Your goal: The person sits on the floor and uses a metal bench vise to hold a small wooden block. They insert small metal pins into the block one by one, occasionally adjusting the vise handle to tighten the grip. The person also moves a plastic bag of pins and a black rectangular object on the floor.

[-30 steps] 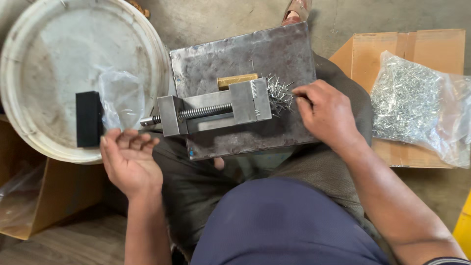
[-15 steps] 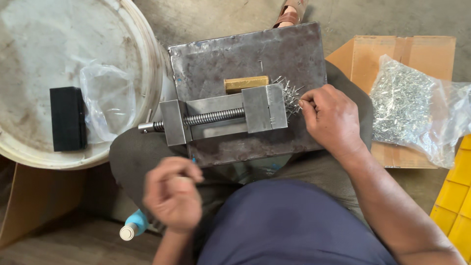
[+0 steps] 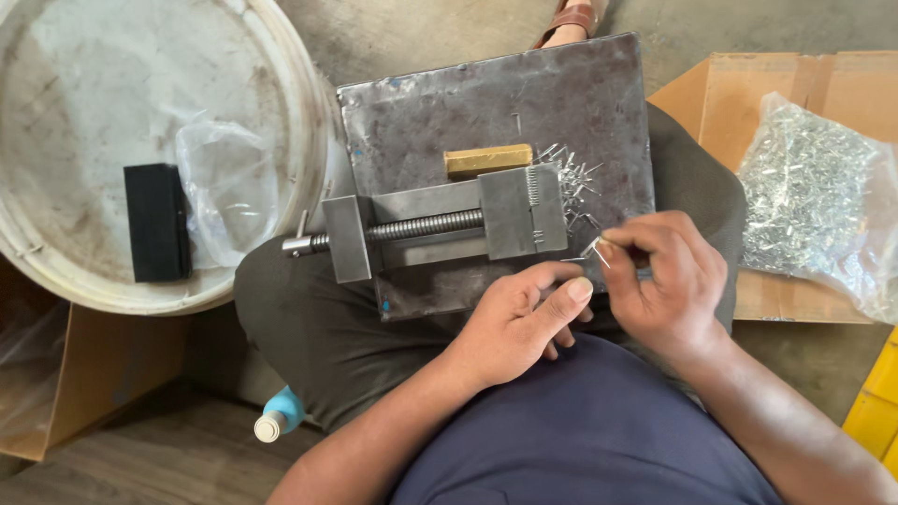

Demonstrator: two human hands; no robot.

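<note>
a round white plastic tub (image 3: 281, 122) at left holds a black rectangular block (image 3: 157, 223) and a crumpled clear bag (image 3: 227, 192). on the lap, a grey steel vise (image 3: 440, 227) lies lengthwise across a metal plate (image 3: 468, 112). just right of it, the left hand (image 3: 519, 323) pinches toward small silver pins (image 3: 595, 249) gripped in the right hand (image 3: 666, 281); more pins fill a clear bag (image 3: 814, 201) in a cardboard box (image 3: 720, 93).
</note>
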